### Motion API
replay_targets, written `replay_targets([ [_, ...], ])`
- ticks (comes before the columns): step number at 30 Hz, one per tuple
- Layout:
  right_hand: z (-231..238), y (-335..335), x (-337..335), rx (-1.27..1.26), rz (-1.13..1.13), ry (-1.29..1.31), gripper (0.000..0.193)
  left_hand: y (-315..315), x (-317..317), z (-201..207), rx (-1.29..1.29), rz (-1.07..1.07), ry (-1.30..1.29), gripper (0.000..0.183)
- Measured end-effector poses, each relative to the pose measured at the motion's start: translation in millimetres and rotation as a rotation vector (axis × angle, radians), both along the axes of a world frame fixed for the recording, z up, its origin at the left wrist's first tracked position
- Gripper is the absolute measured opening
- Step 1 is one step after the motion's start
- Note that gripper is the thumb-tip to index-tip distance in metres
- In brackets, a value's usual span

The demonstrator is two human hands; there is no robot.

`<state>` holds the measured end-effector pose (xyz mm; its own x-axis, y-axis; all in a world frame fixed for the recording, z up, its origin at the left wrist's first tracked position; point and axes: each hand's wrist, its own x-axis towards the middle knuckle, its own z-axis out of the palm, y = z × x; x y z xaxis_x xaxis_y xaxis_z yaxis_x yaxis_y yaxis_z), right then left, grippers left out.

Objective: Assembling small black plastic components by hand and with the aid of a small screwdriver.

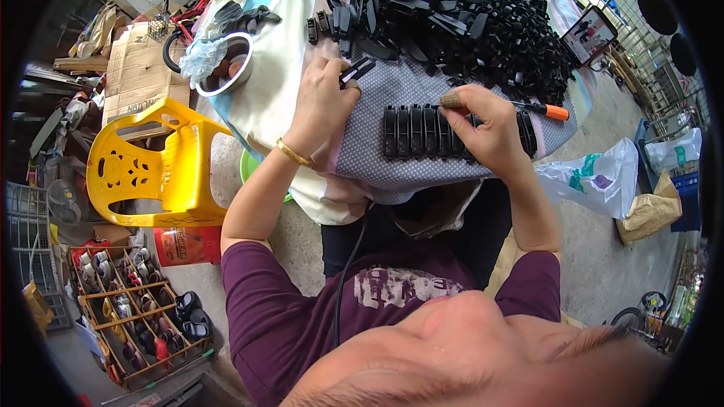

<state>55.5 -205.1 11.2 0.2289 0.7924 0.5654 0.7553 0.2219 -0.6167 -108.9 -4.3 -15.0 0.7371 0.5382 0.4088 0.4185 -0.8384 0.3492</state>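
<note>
My left hand [320, 105] pinches a small black plastic piece [357, 70] against the dotted grey cloth [411, 87] on the table. My right hand [486, 128] grips a tool with an orange-tipped handle [547, 111], its thumb capped with a brown thimble [451, 99]. Under that hand lies a row of black plastic pieces [422, 132] set side by side near the table's front edge. A big heap of the same black pieces [452, 7] covers the far part of the table.
A yellow plastic chair [154, 166] lies tipped at the left. A metal bowl [230, 64] with a plastic bag sits at the table's left end. A phone [588, 34] stands at the right. White bag [599, 177], brown bag [652, 211], shoe rack [136, 309] on the floor.
</note>
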Motion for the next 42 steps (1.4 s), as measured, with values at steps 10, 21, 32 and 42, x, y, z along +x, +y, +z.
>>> replay_targets([
  [10, 10.2, 21.6, -17.5, 0.299, 0.083, -0.071, 0.011, -49.1, -1.1, 13.8, -1.069, -0.592, -0.437, 0.029],
  [21, 8.6, 29.8, -27.2, 0.443, 0.006, -0.305, 0.014, -59.1, 3.5, -5.4, -1.595, -0.781, -0.655, 0.038],
  [32, 13.1, 23.0, -34.3, 0.255, -0.017, -0.369, 0.019, -59.2, 1.2, -9.3, -1.555, -0.716, -0.696, 0.037],
  [42, 0.6, 13.5, -39.9, 0.168, 0.023, -0.4, 0.035, -52.5, -9.0, -5.2, -1.429, -0.594, -0.55, 0.035],
])
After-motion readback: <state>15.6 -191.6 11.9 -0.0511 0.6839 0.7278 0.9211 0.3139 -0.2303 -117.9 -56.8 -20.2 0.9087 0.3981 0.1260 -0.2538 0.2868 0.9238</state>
